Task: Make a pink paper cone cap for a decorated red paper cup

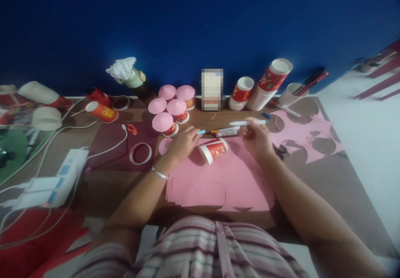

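Note:
My right hand (256,137) pinches a white marker (239,123) with a light blue end, held above the pink paper sheets (200,186). Between the fingertips of my left hand (185,144) is a light blue pen cap (201,132). A red and white paper cup (214,150) lies on its side on the sheets, between my hands and apart from both. Just behind it lie more pens (226,132). Beyond my left hand stand several cups topped with pink paper cones (176,107). A cut outline shows in the top sheet.
Stacked paper cups (269,82) and a pen holder (292,94) stand at the back right, near pink paper scraps (308,134). On the left are a tape roll (140,154), orange scissors (132,129), a tipped red cup (102,112) and a power strip (67,178) with cables. A blue wall (200,28) closes the back.

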A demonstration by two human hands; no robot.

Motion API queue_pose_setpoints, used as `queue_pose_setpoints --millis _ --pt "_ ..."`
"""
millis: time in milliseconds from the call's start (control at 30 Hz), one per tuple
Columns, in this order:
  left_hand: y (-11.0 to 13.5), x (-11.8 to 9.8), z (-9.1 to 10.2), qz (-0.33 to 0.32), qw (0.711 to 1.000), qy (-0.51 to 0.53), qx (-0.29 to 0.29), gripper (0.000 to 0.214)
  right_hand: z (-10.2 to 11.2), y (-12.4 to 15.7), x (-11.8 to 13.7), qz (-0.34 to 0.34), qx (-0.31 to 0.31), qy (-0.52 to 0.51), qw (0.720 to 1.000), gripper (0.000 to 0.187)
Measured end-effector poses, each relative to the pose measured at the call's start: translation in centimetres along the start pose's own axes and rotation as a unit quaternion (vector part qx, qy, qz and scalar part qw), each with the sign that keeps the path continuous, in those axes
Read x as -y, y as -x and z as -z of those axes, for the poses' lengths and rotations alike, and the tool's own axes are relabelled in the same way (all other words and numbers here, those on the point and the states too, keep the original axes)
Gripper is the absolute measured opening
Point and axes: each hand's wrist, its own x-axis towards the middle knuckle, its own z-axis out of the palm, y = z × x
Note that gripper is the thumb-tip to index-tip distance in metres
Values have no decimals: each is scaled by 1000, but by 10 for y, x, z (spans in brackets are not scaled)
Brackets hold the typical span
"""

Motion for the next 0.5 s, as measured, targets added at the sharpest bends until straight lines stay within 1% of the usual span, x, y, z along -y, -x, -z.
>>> queue_pose_setpoints --millis 100,200,367,500 --pt "-6 2 -9 -9 998 -66 23 26 -2 5 -11 -28 23 1 999 27" --pt "-11 5 -17 -28 995 -89 44 28 -2 9 -15 -52 36 6 998 24" --pt "-14 10 -24 -34 994 -74 76 33 2 8 -13 -53 43 14 998 24" --pt "-15 13 -24 -24 996 -37 77 32 2 6 -13 -58 40 19 997 25"
